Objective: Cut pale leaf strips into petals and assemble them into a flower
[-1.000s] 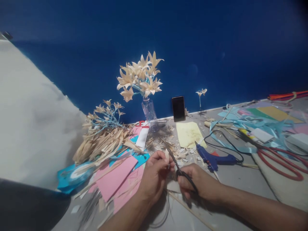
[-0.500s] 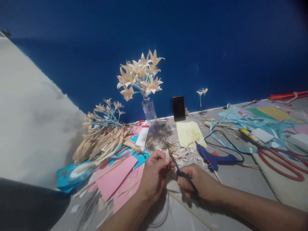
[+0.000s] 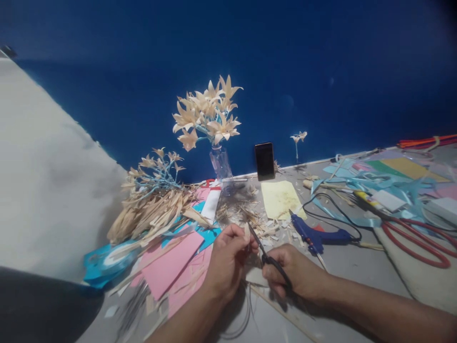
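The left hand (image 3: 228,259) pinches a pale piece (image 3: 246,231); the right hand (image 3: 298,272) grips scissors (image 3: 264,257) beside it. Trimming seems unfinished, but flowers (image 3: 209,112) in the far bottle (image 3: 220,164) look complete.

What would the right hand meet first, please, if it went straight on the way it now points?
The right hand, holding the scissors, would probably meet the left hand first, which pinches a pale piece just ahead, though depth is hard to judge.

Two hands (image 3: 228,255) show, with one pair of black scissors (image 3: 264,257) and one pale piece (image 3: 247,231). There is one blue glue gun (image 3: 330,237), one phone (image 3: 264,162), one clear bottle (image 3: 220,164) and one yellow sheet (image 3: 280,199).
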The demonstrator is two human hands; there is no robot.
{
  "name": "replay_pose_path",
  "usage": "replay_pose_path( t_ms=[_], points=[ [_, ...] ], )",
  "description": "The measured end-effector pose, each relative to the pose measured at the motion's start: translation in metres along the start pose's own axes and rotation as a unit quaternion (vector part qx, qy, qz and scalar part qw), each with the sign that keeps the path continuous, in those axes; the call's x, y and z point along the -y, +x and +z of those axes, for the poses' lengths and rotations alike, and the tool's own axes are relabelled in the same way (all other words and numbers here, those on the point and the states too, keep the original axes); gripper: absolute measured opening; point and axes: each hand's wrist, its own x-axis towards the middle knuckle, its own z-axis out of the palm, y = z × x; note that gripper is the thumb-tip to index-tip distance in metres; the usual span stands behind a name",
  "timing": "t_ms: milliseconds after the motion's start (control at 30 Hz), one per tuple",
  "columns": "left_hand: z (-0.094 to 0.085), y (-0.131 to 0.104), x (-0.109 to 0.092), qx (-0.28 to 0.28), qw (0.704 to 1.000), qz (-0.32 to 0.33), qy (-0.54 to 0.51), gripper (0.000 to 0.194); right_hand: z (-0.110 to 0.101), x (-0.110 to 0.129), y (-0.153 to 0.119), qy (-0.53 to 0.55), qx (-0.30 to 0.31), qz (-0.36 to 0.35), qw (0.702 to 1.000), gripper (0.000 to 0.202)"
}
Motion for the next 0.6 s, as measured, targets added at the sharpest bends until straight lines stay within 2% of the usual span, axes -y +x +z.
replay_pose_path(
  t_ms=[600],
  points=[
    [0.0004, -0.0006, 0.0016, -0.004, 1.000, 0.005, 0.021, 0.020, 0.0027, -0.0029, 0.0014, -0.011, -0.022, 0.000, 1.000, 0.031]
  ],
)
